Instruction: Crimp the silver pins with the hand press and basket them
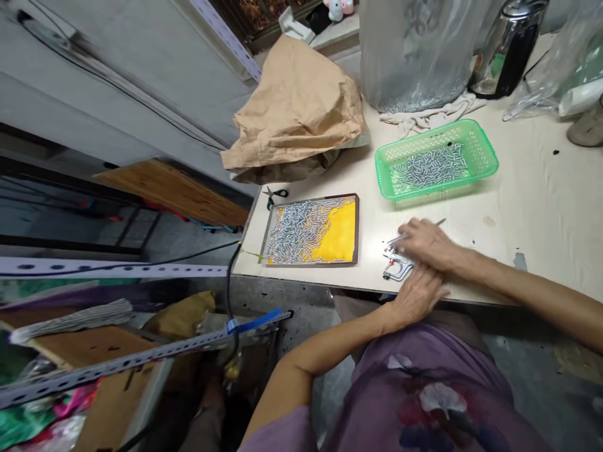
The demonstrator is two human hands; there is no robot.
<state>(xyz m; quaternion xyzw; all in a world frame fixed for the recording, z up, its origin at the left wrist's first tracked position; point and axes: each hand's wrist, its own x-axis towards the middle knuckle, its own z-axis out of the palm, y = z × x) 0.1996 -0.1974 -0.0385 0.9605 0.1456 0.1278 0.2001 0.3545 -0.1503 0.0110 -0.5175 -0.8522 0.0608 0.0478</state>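
Purple cloth with big flowers on it is closest: it is the person's shirt [424,389], just below the two hands. The left hand [417,295] comes up from the shirt side, and its fingers sit close together, touching the right hand [426,243] near the wrist. I cannot tell if the left hand pinches something, because the right hand covers its fingertips.

The right hand lies flat and low, its fingers bent a bit over a shiny metal tool [399,269]. The tool is on the table [532,207], and its round, open end pokes out to the left of both hands. A thin metal stick [441,221] peeks out past the back of the right hand. I cannot tell if the right hand grips the tool or just rests on it.

Left of the hands is a tray [357,229] with a yellow bottom and lots of little silver pins [294,232], mostly on its far left side. Scissors [276,194] lie by its back left corner. Ahead and to the left of the hands is a big crinkly brown paper bag [301,100].

Straight ahead of the hands is a green basket [483,150] with more silver pins in it. Behind it are a rag [436,119] and a big see-through bag [419,56]. Far ahead, to the right, stands a shiny kettle [509,50].
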